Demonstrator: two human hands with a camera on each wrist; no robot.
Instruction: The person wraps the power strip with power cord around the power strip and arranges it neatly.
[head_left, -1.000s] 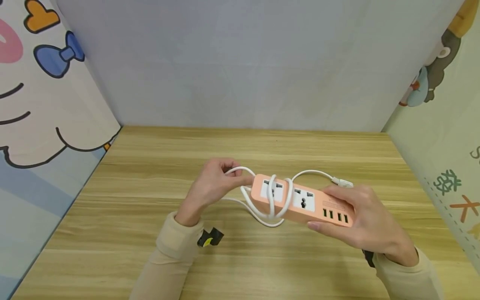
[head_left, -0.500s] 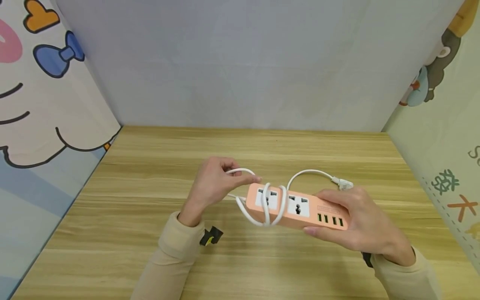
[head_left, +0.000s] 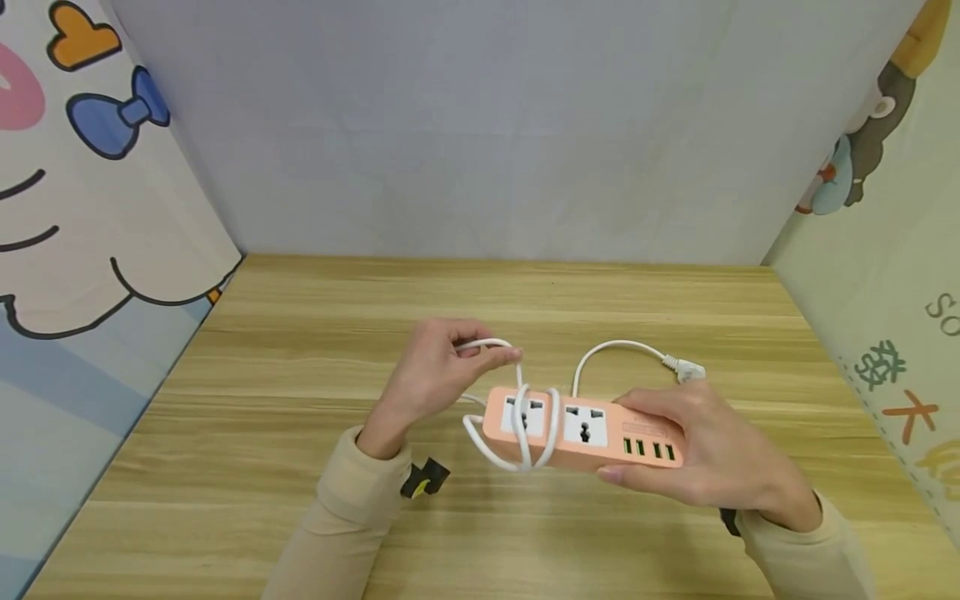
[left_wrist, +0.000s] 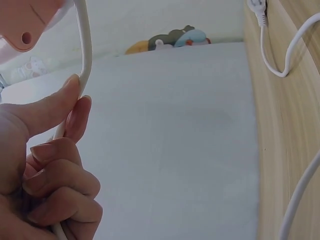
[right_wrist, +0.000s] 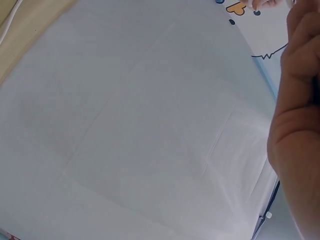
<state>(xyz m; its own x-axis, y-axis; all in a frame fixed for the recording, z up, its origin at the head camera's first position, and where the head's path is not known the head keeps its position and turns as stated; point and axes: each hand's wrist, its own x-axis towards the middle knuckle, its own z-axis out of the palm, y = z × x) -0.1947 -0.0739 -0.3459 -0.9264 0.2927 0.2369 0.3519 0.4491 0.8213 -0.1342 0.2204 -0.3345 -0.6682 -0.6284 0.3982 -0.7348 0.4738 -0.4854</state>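
Note:
In the head view my right hand (head_left: 708, 446) grips the right end of a peach power strip (head_left: 615, 450), beside its row of USB ports. White cord (head_left: 555, 417) is looped round the strip's left part, over the sockets. My left hand (head_left: 442, 367) pinches a length of that cord between thumb and forefinger, just above the strip's left end. The left wrist view shows the pinched cord (left_wrist: 86, 45) running up from the fingertips and down through the curled fingers. A white plug (head_left: 686, 368) on the cord's end lies behind the right hand. In the right wrist view the strip is hidden.
Beneath everything is a wood-grain table (head_left: 337, 292). A pale grey cloth wall (head_left: 487, 125) rises at its back, with cartoon-printed panels (head_left: 150, 225) at left and right. Loose cord (left_wrist: 300, 195) also lies along the tabletop.
The right hand has moved the power strip left and toward the body. The left hand stays nearly in place, and the cord now stretches up from the strip to its fingertips.

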